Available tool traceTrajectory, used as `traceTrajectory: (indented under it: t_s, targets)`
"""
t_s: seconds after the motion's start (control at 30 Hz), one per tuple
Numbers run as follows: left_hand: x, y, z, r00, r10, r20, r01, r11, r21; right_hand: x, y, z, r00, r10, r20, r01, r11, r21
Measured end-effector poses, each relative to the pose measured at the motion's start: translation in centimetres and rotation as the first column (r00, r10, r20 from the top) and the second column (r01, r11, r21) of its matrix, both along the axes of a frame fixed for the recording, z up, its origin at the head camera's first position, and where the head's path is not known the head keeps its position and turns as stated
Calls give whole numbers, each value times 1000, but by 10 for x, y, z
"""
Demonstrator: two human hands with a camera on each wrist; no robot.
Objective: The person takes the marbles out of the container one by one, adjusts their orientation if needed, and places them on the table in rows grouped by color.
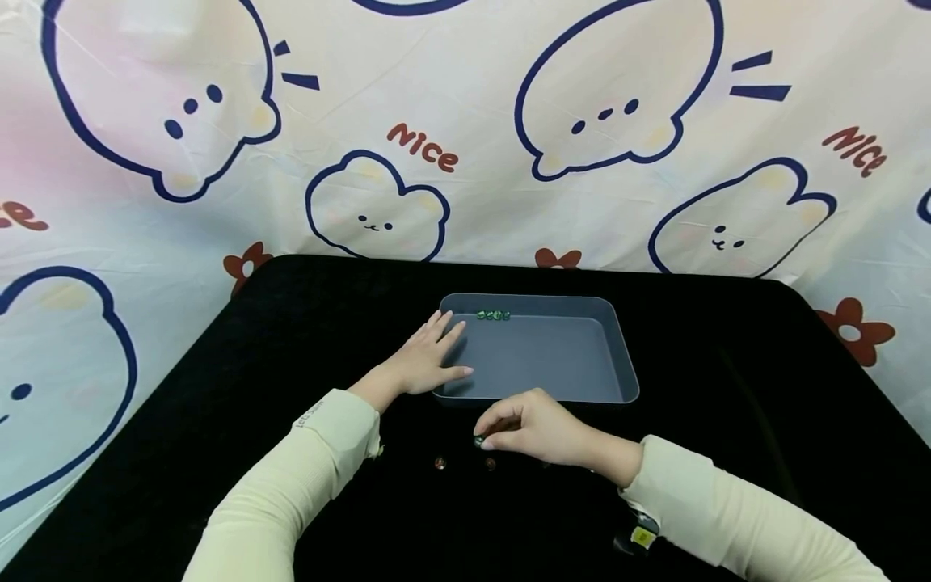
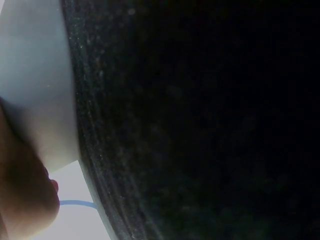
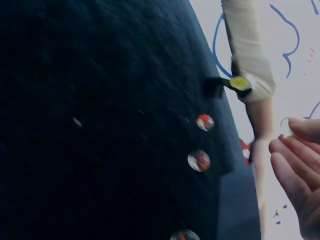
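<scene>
A shallow grey tray (image 1: 538, 356) sits on the black-covered table. Along its back wall, near the left corner, several green marbles (image 1: 493, 315) form a short row. My left hand (image 1: 425, 360) lies spread over the tray's left side, fingers straight; the left wrist view catches only part of that hand (image 2: 27, 185) beside the tray wall (image 2: 40, 80). In front of the tray, my right hand (image 1: 541, 428) pinches a dark green marble (image 1: 478, 440) between thumb and fingers. The right wrist view has this hand (image 3: 300, 165) at its right edge.
Clear marbles with red inside lie on the black cloth before the tray, one marble (image 1: 440, 463) left of another (image 1: 490, 464). Seen from the right wrist, marbles (image 3: 199, 160) form a line. A patterned curtain (image 1: 487, 202) hangs behind the table.
</scene>
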State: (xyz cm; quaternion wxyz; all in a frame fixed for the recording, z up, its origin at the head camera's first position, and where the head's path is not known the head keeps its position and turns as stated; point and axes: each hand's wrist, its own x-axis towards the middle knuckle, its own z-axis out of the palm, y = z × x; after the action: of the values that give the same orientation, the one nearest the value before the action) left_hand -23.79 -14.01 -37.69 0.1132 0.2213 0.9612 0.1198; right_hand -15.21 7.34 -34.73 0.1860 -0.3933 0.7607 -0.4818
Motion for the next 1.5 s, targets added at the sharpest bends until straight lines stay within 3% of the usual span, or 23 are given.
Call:
traceTrajectory:
  t_s: [0.3, 0.53, 0.77, 0.97, 1.2, 1.5]
  targets:
    - [2, 1, 1, 1000, 10, -10, -10, 1000, 3, 19, -13, -9, 998, 38, 40, -39, 998, 49]
    - [3, 1, 3, 1000, 6, -24, -6, 1000, 7, 23, -20, -19, 994, 104, 9, -105, 993, 54]
    - [1, 1, 1, 1000, 6, -23, -6, 1000, 8, 30, -28, -27, 986, 166, 30, -168, 985, 50]
    - [-1, -1, -2, 999, 4, -35, -4, 1000, -6, 37, -35, -35, 972, 224, -71, -216, 971, 102]
    - [0, 0, -3, 1000, 1, -24, -1, 1000, 0, 39, -38, -42, 931, 290, -222, -259, 953, 157]
    - [0, -1, -2, 1000, 0, -22, 0, 1000, 6, 37, -41, -42, 906, 313, -286, -263, 944, 199]
